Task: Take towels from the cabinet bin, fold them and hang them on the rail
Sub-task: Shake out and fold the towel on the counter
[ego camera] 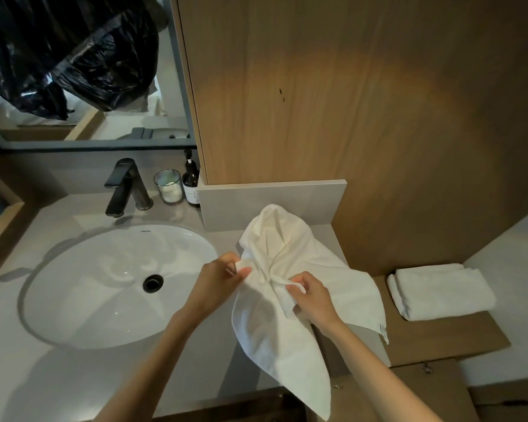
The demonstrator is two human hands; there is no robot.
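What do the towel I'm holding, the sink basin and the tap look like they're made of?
The held towel looks like soft white cotton terry: it drapes limply and is matte. The sink basin seems glazed white ceramic, given its glossy reflections. The tap is probably metal with a dark matte coating, showing only dull highlights.

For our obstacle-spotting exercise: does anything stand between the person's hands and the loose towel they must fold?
Nothing visible does: the left hand and the right hand both pinch the loose towel beside the sink. No rail is in view, so that path cannot be judged.
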